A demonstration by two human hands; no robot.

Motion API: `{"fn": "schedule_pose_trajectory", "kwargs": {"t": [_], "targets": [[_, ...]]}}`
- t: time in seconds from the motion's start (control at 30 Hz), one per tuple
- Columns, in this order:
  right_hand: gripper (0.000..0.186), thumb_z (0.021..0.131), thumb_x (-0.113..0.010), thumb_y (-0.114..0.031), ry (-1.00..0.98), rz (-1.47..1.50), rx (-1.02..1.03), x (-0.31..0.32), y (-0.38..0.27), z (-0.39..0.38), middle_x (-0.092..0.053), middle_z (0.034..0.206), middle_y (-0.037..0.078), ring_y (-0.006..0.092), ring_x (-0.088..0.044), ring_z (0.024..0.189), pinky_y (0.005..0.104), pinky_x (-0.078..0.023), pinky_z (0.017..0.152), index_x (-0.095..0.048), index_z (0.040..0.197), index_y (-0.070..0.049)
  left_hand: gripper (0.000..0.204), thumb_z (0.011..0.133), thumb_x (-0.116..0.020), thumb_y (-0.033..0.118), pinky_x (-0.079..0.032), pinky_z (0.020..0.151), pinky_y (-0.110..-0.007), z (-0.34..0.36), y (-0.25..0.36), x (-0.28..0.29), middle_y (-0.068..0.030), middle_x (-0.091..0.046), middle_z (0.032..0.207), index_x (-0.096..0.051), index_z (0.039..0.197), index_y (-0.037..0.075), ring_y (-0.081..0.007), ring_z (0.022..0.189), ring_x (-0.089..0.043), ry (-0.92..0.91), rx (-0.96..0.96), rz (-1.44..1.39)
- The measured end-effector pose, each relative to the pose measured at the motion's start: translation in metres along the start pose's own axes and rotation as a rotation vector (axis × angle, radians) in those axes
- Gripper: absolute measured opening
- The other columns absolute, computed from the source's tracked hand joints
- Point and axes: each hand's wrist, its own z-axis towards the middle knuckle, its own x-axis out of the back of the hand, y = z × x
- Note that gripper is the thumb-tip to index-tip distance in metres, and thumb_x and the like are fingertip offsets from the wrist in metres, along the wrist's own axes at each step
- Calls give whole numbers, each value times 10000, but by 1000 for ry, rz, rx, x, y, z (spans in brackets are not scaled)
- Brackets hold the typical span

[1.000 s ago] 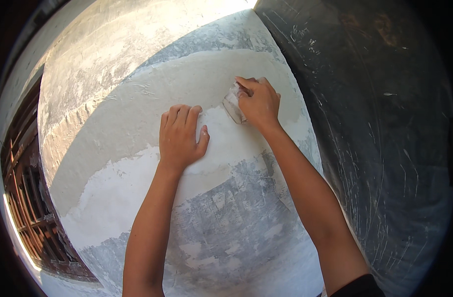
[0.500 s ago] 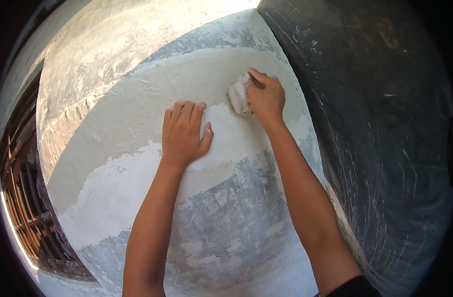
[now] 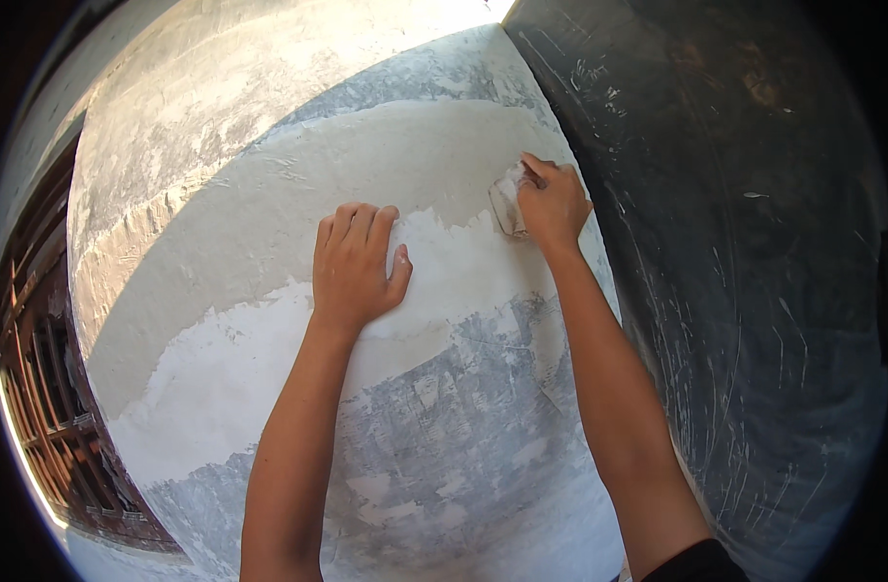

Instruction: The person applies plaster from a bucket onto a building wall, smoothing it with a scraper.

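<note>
My right hand (image 3: 558, 206) is closed around a small, flat, putty-smeared scraper (image 3: 508, 201). Its squarish, whitish face lies against the wall (image 3: 386, 145) near the right edge, and my fingers hide its grip. Further left, my left hand (image 3: 360, 267) rests on the same wall with fingers spread and nothing in them. Beneath and around both hands, a band of white putty (image 3: 454, 254) with a ragged upper border runs over the beige-grey coat. Lower down, the surface is patchy grey (image 3: 444, 427).
A dark sheet-like surface (image 3: 755, 291) with white splashes and streaks borders the wall on the right. At the far left is a brown slatted window or grille (image 3: 56, 388). Bright sunlight falls on the wall's upper left (image 3: 172, 107).
My right hand has moved right and slightly down with the scraper, toward the wall's right edge. Where it passed, white putty now shows. The left hand stays in place on the wall.
</note>
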Motion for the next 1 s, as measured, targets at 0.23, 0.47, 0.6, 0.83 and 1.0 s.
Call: {"fn": "schedule_pose_trajectory", "kwargs": {"t": [0.23, 0.47, 0.6, 0.83, 1.0], "targets": [[332, 805, -647, -136, -159, 89, 106, -7, 1, -17, -637, 1015, 36, 207, -602, 986, 400, -377, 903, -735, 1111, -231, 380, 724, -615, 139, -377, 861, -401, -1, -1, 1, -119, -570, 987, -558, 1088, 46, -299, 1024, -518, -10, 30, 23], [353, 791, -639, -122, -171, 250, 99, -6, 2, -17, -639, 1046, 51, 202, -617, 1010, 381, -362, 949, -737, 1112, -231, 360, 721, -608, 125, -373, 841, -399, -2, -1, 0, -112, -558, 954, -552, 1068, 51, -294, 992, -516, -6, 37, 43], [357, 785, -643, -124, -69, 122, 54, 8, 6, 2, -631, 1033, 59, 210, -609, 1007, 386, -378, 919, -738, 1111, -234, 364, 730, -614, 162, -380, 849, -390, 1, 2, 1, -116, -570, 980, -571, 1072, 47, -284, 1010, -517, -16, 60, 56], [335, 816, -641, -136, -233, 128, 157, -9, -9, -8, -598, 1007, 56, 191, -584, 974, 364, -365, 911, -729, 1127, -225, 366, 717, -610, 125, -371, 816, -392, -2, -4, -1, -108, -558, 936, -550, 1072, 58, -292, 966, -513, 34, 41, 82], [332, 830, -624, -153, -69, 173, 48, -5, -6, 0, -604, 1023, 47, 194, -589, 1003, 375, -353, 950, -725, 1130, -256, 375, 714, -612, 125, -370, 814, -391, 1, -1, -2, -107, -559, 939, -550, 1078, 58, -292, 966, -514, 34, 40, 72]]}}
